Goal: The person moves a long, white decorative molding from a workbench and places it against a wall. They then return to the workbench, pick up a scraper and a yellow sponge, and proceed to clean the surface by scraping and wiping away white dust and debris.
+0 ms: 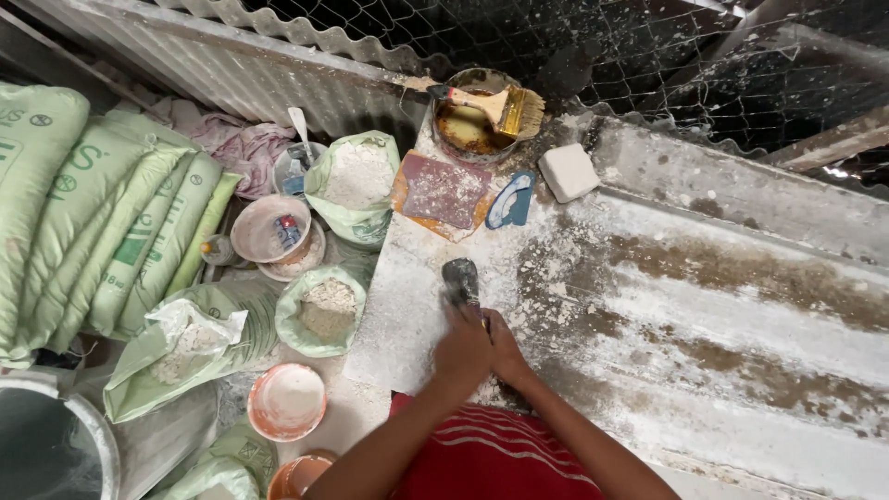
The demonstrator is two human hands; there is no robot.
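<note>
Both hands, left (463,347) and right (505,344), fingers clasped together round a dark scraper (460,281), pressed on a white, powder-dusted slab (407,306) at centre. Far: round tin (468,125) with bristly brush (505,106), sandpaper (443,190), white block (569,171). Left: open powder bags (356,181). Right: rough, stained desk (741,296).

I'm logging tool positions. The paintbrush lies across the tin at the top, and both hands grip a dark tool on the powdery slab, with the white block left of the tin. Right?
Not quite: the white block lies right of the tin, not left, as the head view shows. The paintbrush does lie across the tin, and both hands grip the dark tool on the powdery slab.
</note>
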